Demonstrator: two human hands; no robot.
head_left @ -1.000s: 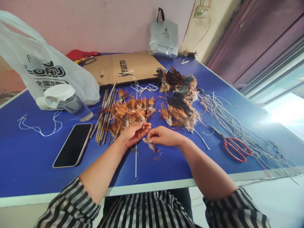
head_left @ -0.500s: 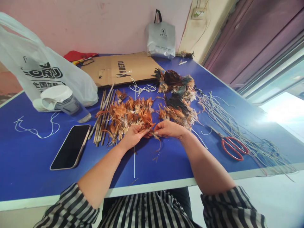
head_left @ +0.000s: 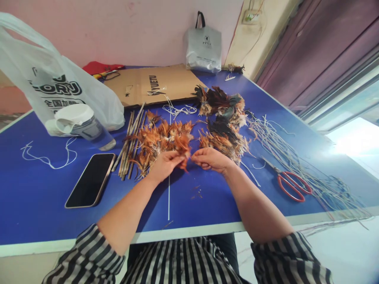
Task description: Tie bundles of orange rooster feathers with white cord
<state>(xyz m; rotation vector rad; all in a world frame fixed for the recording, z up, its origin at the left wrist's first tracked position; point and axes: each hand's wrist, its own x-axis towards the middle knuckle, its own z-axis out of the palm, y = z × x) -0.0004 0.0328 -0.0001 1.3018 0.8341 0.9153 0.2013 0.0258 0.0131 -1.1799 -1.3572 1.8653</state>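
Note:
Orange-brown feathers (head_left: pixel 184 162) stick out from the pinched fingertips of my left hand (head_left: pixel 163 165), at the near edge of a spread of orange feather bunches (head_left: pixel 160 138). Close by on the right, my right hand (head_left: pixel 212 159) has its thumb and fingers pressed together; whatever lies in that pinch is too small to make out. A small gap separates the two hands. Just beyond my right hand lie brown and black feather bunches (head_left: pixel 224 139), with darker feathers (head_left: pixel 226 103) farther back. Feather scraps (head_left: pixel 196 193) dot the blue table (head_left: pixel 207 215) below.
Thin sticks (head_left: pixel 129 148), a phone (head_left: pixel 90 181), a clear cup (head_left: pixel 96 132) and a white plastic bag (head_left: pixel 97 104) are at left. Red-handled scissors (head_left: pixel 294 186) and long strings (head_left: pixel 296 165) lie right. Flat cardboard (head_left: pixel 136 85) and a silver bag (head_left: pixel 203 51) are behind.
The pale wisp of feather under my right fingertips no longer shows there. My hands are slightly farther apart, and orange feathers now point down from my left fingers. The view has shifted slightly.

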